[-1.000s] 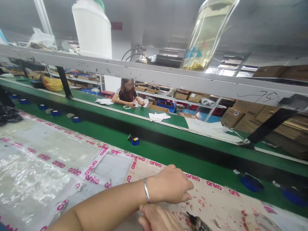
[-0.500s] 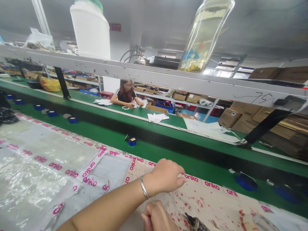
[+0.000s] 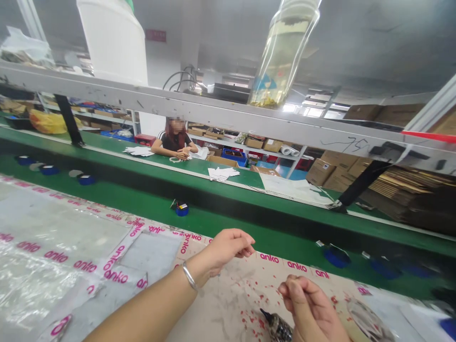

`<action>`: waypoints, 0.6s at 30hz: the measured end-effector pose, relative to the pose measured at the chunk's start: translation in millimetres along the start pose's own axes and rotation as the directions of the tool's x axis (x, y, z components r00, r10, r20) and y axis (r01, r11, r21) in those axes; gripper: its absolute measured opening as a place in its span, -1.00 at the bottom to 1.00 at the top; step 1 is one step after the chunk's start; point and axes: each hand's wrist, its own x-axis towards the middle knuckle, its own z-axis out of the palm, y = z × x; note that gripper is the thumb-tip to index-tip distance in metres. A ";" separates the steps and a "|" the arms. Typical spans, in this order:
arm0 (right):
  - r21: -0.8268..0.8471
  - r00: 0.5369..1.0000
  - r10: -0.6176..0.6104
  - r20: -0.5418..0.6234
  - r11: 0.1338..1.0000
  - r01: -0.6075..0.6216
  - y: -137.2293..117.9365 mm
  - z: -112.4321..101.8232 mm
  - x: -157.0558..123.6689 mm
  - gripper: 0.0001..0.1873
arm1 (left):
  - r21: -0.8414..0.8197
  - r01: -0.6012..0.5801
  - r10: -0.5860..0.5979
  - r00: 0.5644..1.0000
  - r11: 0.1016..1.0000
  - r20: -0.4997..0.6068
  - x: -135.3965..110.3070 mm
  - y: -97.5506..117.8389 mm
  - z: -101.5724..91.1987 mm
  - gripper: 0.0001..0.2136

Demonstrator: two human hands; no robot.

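Above the brown work surface, my left hand reaches forward with a metal bangle at the wrist. Its fingers are bent and drawn together; whether anything small is between them is hidden. My right hand is at lower right, thumb and fingers pinched together, and I cannot make out anything in the pinch. Just left of this hand lies a dark bottle with a black nozzle, partly covered by the hand. Red specks dot the surface around it. A roll of clear tape lies right of the right hand.
Blue round parts with wires sit along the green conveyor. A grey shelf beam crosses above, bearing a white jug and a clear bottle of liquid. A person sits across, near white paper pieces.
My right hand has moved right, away from my left wrist, to beside the nozzle bottle. The left hand's fingers have drawn together. The camera view has turned slightly right.
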 end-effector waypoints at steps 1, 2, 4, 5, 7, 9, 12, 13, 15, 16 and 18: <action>0.006 1.000 0.006 0.017 1.000 -0.006 3.8 3.1 -2.2 -0.58 | -0.063 0.021 -0.021 1.000 0.998 -0.009 -2.7 2.0 2.1 -0.77; 0.017 0.999 -0.007 0.042 1.000 0.006 7.6 8.9 -6.6 -0.62 | -0.118 0.035 -0.038 0.999 0.992 -0.018 -5.2 3.8 4.3 -0.76; 0.060 0.996 -0.062 0.070 0.997 0.057 14.4 26.3 -19.7 -0.72 | -0.204 0.047 -0.056 0.998 0.978 -0.040 -9.4 5.5 9.2 -0.73; 0.062 0.994 -0.092 0.065 0.994 0.088 17.0 36.3 -26.8 -0.76 | -0.234 0.044 -0.059 0.997 0.971 -0.058 -10.6 5.4 11.8 -0.72; -0.016 0.984 -0.154 0.089 0.988 0.157 19.8 54.5 -38.7 -0.82 | -0.271 0.014 -0.046 0.993 0.962 -0.112 -11.0 3.4 16.6 -0.73; -0.055 0.970 -0.194 0.144 0.977 0.204 20.1 67.1 -45.9 -0.85 | -0.277 -0.040 -0.011 0.984 0.960 -0.178 -9.3 0.1 20.2 -0.73; -0.129 0.952 -0.247 0.179 0.954 0.272 20.0 74.3 -49.0 -0.90 | -0.247 -0.129 0.061 0.963 0.960 -0.263 -6.7 -4.1 22.2 -0.70; -0.177 0.939 -0.281 0.197 0.932 0.316 20.4 74.2 -48.9 -0.89 | -0.234 -0.154 0.084 0.955 0.960 -0.283 -6.8 -4.8 22.3 -0.70; -0.252 0.898 -0.353 0.262 0.873 0.417 21.1 71.7 -47.6 -0.79 | -0.216 -0.190 0.119 0.945 0.958 -0.304 -9.4 -4.7 22.6 -0.69; -0.251 0.883 -0.364 0.296 0.862 0.439 20.5 69.6 -46.4 -0.74 | -0.210 -0.200 0.131 0.944 0.957 -0.303 -11.9 -4.0 23.2 -0.69; -0.215 0.900 -0.313 0.303 0.898 0.385 15.5 63.9 -42.9 -0.68 | -0.205 -0.201 0.140 0.949 0.958 -0.281 -18.4 -2.3 25.1 -0.71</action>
